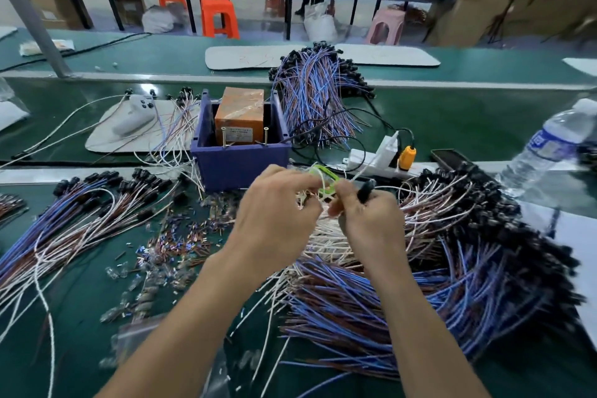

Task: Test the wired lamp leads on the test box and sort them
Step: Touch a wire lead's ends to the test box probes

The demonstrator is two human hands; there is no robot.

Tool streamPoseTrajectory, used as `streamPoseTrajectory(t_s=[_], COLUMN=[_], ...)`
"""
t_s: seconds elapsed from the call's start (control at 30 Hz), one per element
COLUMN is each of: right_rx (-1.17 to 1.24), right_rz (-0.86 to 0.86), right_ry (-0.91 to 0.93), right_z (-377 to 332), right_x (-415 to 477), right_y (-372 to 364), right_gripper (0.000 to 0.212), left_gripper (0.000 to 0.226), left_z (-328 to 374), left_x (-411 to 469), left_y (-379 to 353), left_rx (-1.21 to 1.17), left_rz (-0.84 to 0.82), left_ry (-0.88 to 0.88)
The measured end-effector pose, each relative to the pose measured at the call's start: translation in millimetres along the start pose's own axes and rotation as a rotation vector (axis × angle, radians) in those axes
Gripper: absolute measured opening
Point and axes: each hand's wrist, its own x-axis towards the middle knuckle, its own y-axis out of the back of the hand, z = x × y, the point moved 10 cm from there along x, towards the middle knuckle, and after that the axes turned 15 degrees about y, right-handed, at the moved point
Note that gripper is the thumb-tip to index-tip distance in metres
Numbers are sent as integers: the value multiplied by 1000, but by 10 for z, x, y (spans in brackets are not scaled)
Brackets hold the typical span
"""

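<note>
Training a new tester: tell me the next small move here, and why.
Probably lift the white lead to the test box and touch its ends to the two upright screws: the left hand and right hand pinch it right before the box, and nothing touches the screws.

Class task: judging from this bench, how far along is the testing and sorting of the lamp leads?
Probably done: the left bundle and the far bundle behind the test box lie sorted. In hand: the left hand and right hand grip white leads with a green band, not on the box. Left: the large heap on the right looks untested.
</note>
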Motion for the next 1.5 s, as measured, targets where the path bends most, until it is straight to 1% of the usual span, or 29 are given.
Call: streamPoseTrajectory(t_s=[0.03, 0.07, 0.1, 0.13, 0.17, 0.2, 0.27, 0.3, 0.37, 0.4, 0.43, 0.5, 0.53, 0.6, 0.67, 0.7, 0.77, 0.83, 0.93, 1.0, 1.1, 1.17, 1.23, 1.27, 1.33, 1.43, 1.5], right_rx=[6, 7, 1, -13, -21, 3, 181, 272, 381, 425, 469, 550, 587, 617, 529, 458, 270, -30, -497, -719, -945, -1036, -1050, -1056, -1088, -1165, -1151], right_rz=[15, 33, 55, 75, 86, 88, 63, 35, -1, 11, 32, 60, 71, 102, 133, 148, 174, 197, 225, 187, 46, -30, -73, -89, -91, -2, 115], right_ry=[-5, -17, -32, -46, -57, -72, -93, -96, -108, -128, -151, -185, -203, -217, -184, -163, -126, -89, -82, -112, -194, -230, -228, -225, -228, -216, -137], right_z=[28, 63, 99, 134, 162, 187, 216, 212, 201, 217, 244, 297, 327, 399, 449, 475, 518, 520, 486, 505, 631, 718, 783, 802, 789, 607, 394], right_x=[19, 36, 50, 66, 83, 101, 133, 144, 151, 152, 159, 178, 187, 213, 259, 286, 332, 383, 473, 561, 708, 766, 803, 810, 791, 723, 651], right_y=[57, 120, 184, 253, 312, 351, 355, 337, 320, 335, 361, 428, 468, 580, 745, 835, 1025, 1251, 1611, 1752, 1751, 1731, 1725, 1726, 1740, 1765, 1701], right_gripper=[55, 50, 46, 43, 40, 37, 31, 27, 27, 29, 32, 32, 31, 33, 38, 38, 37, 38, 48, 42, 37, 35, 31, 32, 41, 49, 49], left_gripper=[18, 18, 19, 21, 24, 24, 19, 23, 44, 48, 45, 34, 32, 24, 19, 21, 25, 25, 33, 30, 20, 23, 32, 35, 33, 28, 27], left_z=[80, 136, 163, 169, 179, 207, 326, 399, 467, 453, 430, 382, 357, 307, 258, 216, 141, 75, -95, -215, -277, -295, -344, -375, -411, -415, -417], left_x=[-21, -40, -64, -68, -64, -58, -68, -66, -9, 20, 37, 60, 60, 69, 79, 97, 140, 199, 310, 369, 381, 363, 348, 347, 353, 353, 360], left_y=[11, 73, 149, 187, 184, 156, 80, -11, -344, -511, -639, -811, -860, -859, -841, -886, -1025, -1109, -1155, -1171, -1210, -1241, -1274, -1287, -1277, -1204, -1102], left_rx=[-25, -35, -2, 50, 78, 56, -95, -119, -90, -69, -53, -52, -89, -194, -231, -264, -338, -320, -262, -240, -158, -107, -76, -66, -41, -58, -104], left_rz=[39, 131, 223, 281, 303, 305, 258, 194, -34, -139, -203, -264, -287, -249, -196, -228, -346, -399, -417, -394, -302, -245, -250, -268, -302, -318, -281], left_ry=[-7, 2, 41, 89, 112, 90, -34, -91, -137, -121, -108, -100, -85, -61, -45, -12, 60, 88, 129, 150, 152, 159, 189, 199, 199, 167, 142])
